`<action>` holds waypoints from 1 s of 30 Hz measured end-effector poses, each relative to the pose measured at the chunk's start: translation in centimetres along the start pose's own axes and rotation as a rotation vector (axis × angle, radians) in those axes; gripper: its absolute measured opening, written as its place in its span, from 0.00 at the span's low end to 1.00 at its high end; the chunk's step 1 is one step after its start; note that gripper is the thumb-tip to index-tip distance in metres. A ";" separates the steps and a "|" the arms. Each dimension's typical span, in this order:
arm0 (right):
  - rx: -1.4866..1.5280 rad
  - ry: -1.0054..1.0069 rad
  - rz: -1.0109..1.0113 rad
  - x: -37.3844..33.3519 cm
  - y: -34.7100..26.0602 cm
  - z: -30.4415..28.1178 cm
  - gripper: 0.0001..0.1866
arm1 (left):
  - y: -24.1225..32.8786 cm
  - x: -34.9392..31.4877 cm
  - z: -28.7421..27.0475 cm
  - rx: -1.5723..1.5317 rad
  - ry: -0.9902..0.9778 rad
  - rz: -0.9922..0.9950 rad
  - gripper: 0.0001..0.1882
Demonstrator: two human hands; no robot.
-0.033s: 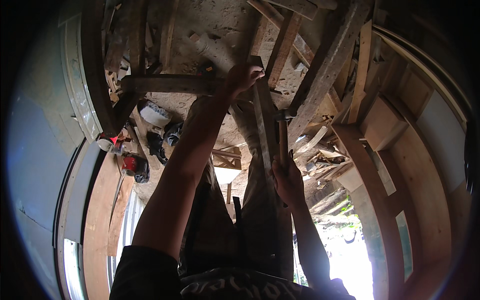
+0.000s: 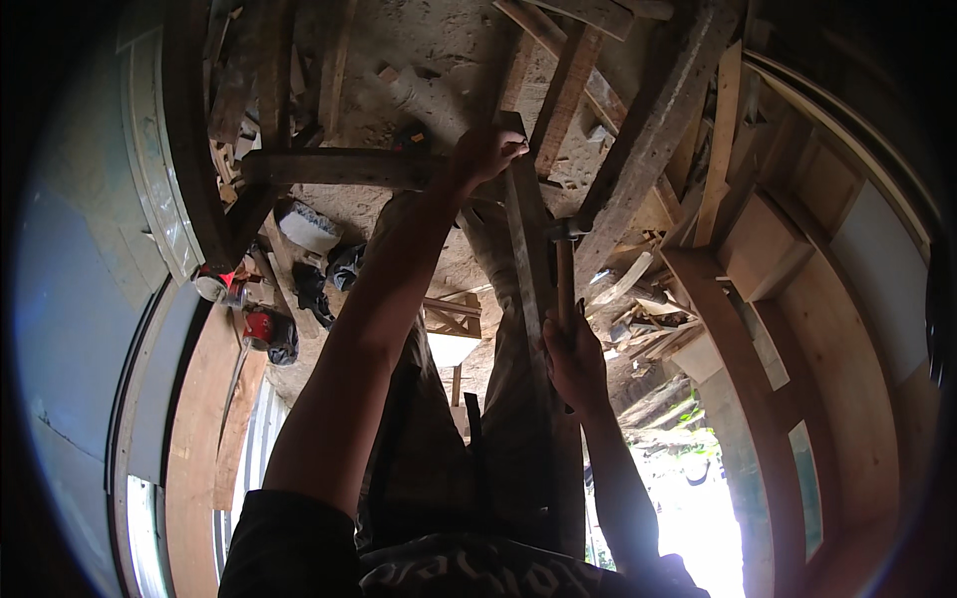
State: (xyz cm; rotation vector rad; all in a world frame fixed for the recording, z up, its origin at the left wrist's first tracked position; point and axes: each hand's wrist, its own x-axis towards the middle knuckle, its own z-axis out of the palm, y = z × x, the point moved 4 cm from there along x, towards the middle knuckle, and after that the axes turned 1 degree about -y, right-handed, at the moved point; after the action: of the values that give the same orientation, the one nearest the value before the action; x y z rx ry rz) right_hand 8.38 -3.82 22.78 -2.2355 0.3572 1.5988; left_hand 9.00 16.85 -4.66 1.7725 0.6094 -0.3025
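Observation:
A long wooden beam (image 2: 527, 214) runs up the middle, alongside my right leg. At its far end my left hand (image 2: 486, 154) is closed in a pinch, close against the wood. Whatever lies between those fingertips is too small to make out. My right hand (image 2: 574, 361) is wrapped round the handle of a hammer (image 2: 565, 284), lower down and just right of the beam. The hammer's dark head points away from me, beside the beam's right edge.
A crosswise timber (image 2: 339, 167) lies left of my left hand. To the right a thick beam (image 2: 653, 130) slants upward. Wood scraps (image 2: 653, 324) litter the ground beyond the hammer. Red cans (image 2: 259, 327) stand at left, and wooden frames (image 2: 743, 369) line the right.

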 end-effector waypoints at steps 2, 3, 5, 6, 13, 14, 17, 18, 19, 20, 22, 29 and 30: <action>-0.099 0.054 -0.115 1.4 0.1 -0.1 0.19 | 0.3 0.6 -0.3 0.000 -0.025 -0.001 0.17; -0.149 0.081 -0.166 1.9 0.0 -0.1 0.19 | 0.2 0.5 0.1 -0.007 -0.031 0.007 0.18; -0.227 0.076 -0.149 3.1 -2.3 -0.4 0.19 | -0.3 0.4 0.6 -0.040 0.006 0.002 0.18; -0.211 0.075 -0.176 3.7 -3.7 -0.4 0.19 | -0.6 0.2 0.9 -0.068 0.045 -0.009 0.18; -0.149 0.108 -0.457 8.5 -8.8 -0.2 0.18 | -1.4 -0.7 1.4 -0.285 0.087 -0.169 0.14; -0.158 0.106 -0.447 8.7 -9.1 0.0 0.18 | -1.0 -0.9 1.2 -0.295 0.078 -0.197 0.14; -0.142 0.093 -0.369 9.4 -9.7 0.6 0.20 | -1.0 -1.3 1.0 -0.313 0.079 -0.258 0.15; -0.124 0.083 -0.334 9.2 -9.8 0.8 0.20 | -1.1 -1.4 1.0 -0.307 0.090 -0.243 0.15; -0.107 0.075 -0.300 9.0 -9.9 0.9 0.21 | -1.1 -1.5 1.0 -0.300 0.101 -0.227 0.15; -0.088 0.056 -0.259 8.6 -10.3 0.9 0.21 | -1.1 -1.5 1.0 -0.285 0.114 -0.203 0.15; -0.070 0.041 -0.232 8.4 -10.2 0.9 0.21 | -1.1 -1.1 1.2 -0.255 0.144 -0.153 0.15; -0.050 0.058 -0.233 8.4 -9.2 0.9 0.20 | -1.0 -1.5 1.6 -0.321 0.191 -0.181 0.14; -0.037 0.053 -0.223 8.3 -9.2 0.9 0.21 | -1.3 -1.2 1.8 -0.315 0.222 -0.119 0.14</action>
State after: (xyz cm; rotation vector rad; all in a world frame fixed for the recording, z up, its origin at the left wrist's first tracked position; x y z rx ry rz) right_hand 14.06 4.96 16.01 -2.2583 0.0876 1.4435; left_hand 7.51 15.11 -5.66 1.4782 0.8741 -0.0836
